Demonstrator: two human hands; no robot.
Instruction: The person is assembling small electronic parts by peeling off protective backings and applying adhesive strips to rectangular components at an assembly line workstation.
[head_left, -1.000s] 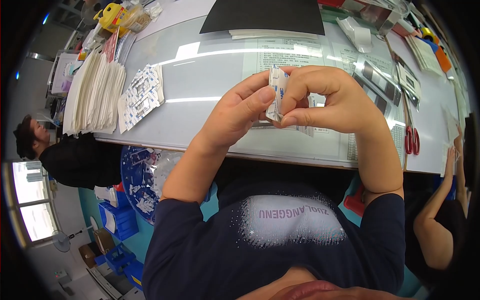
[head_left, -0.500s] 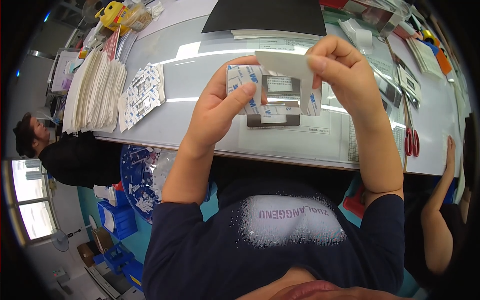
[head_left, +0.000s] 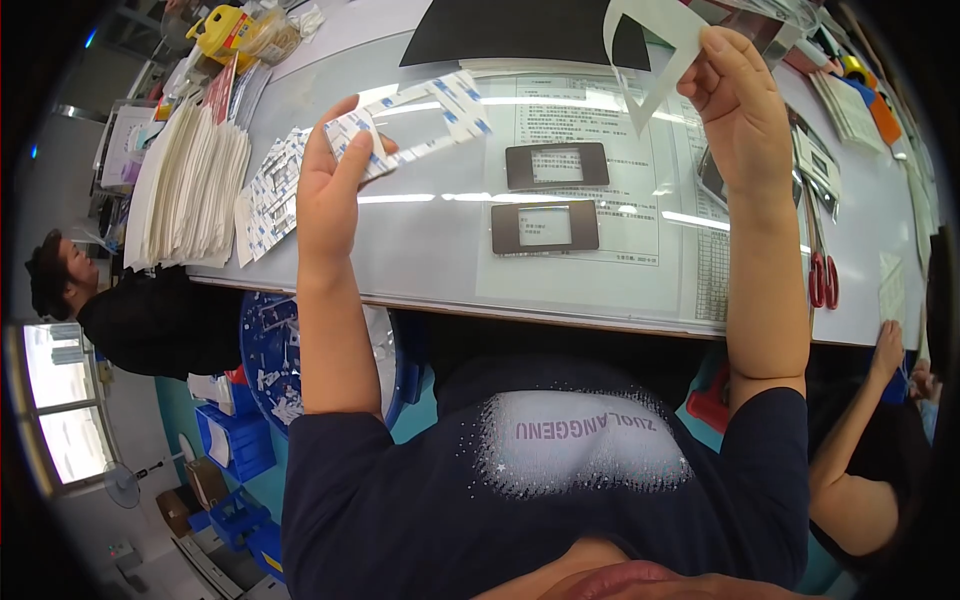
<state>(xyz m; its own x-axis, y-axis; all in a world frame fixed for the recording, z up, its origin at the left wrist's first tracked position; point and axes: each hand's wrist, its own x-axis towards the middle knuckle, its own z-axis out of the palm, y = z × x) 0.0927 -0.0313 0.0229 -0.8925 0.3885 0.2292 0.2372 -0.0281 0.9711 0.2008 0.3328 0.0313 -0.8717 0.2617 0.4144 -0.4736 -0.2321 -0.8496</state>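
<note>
Worn on the person's head, the left of a fisheye pair looks down and forward from above and behind the fingers (head_left: 738,60), near enough to take in both forearms (head_left: 335,330). The table (head_left: 430,260) runs beneath and beyond the fingers, the shirt (head_left: 400,500) fills their near side, and a window (head_left: 68,400) sits far left of them

Paper cut-out (head_left: 664,83), smooth; tabletop (head_left: 440,265) glossy (glass-like).

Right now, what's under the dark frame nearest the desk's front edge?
A printed sheet shows beneath the dark frame; a few lines of print are visible through its window. Whatever the solid border covers can't be seen.
</note>
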